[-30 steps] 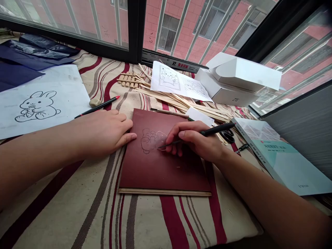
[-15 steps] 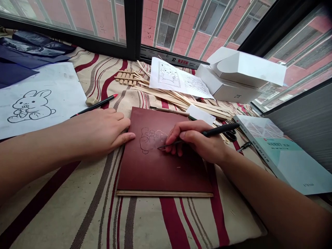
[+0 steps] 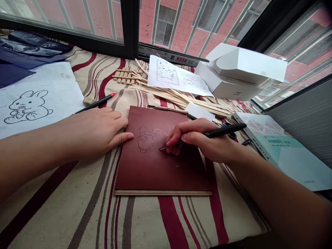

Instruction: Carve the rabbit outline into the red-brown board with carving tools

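Note:
A dark red board (image 3: 160,174) with a pale layered front edge lies on the striped cloth. On it is a faint rabbit outline (image 3: 145,140), dark lines at left and some pale, scratched ones near my fingers. My right hand (image 3: 201,138) grips a slim black-handled carving knife (image 3: 227,130), its thin tip pointing left at the board's surface just right of the outline. Whether the tip touches cannot be told. Against the board's left edge rests my left hand (image 3: 107,128), palm down, fingers loosely extended, thumb over the edge.
Left, a paper with a rabbit drawing (image 3: 28,107) lies beside a black pen with a red end (image 3: 100,100) and a small eraser-like lump (image 3: 88,100). Behind are wooden strips (image 3: 171,95), printed sheets (image 3: 178,76) and a white box (image 3: 233,83). A book (image 3: 290,152) is at right.
The knife's handle has tilted further right and lower, with my right hand shifting slightly. The whole view has moved a little; my left hand stays at the board's edge.

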`<state>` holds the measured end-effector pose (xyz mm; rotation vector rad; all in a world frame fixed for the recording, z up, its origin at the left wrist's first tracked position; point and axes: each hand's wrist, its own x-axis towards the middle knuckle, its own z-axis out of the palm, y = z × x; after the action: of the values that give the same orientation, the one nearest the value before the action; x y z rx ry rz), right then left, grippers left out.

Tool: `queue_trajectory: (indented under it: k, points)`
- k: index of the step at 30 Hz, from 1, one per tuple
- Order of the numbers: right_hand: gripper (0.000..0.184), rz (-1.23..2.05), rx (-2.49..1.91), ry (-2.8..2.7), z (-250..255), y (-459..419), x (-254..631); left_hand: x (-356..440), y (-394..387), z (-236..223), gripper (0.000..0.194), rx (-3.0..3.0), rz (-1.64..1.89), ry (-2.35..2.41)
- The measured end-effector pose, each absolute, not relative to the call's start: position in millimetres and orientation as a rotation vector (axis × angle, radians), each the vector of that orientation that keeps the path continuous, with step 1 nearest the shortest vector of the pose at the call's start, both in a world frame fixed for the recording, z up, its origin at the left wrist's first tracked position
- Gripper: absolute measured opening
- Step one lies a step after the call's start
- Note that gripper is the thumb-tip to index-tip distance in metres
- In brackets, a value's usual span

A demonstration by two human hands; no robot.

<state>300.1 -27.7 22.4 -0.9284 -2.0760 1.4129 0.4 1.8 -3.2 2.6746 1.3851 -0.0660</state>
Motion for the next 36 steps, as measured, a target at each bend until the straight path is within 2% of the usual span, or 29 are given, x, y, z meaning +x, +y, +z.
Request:
queue_trajectory:
  k: [4,11,36]
  points:
    - [0.025,1.36,-0.959,-2.125,24,-28,302,1,2,-3,0.053,2.666,-0.094,1.39]
    - [0.022,1.601,-0.911,-1.79,6,-23,303,0,1,-3,0.052,2.688,-0.078,1.379]
    - [0.026,1.354,-0.995,-2.119,24,-28,300,1,2,-2,0.054,2.706,-0.1,1.365]
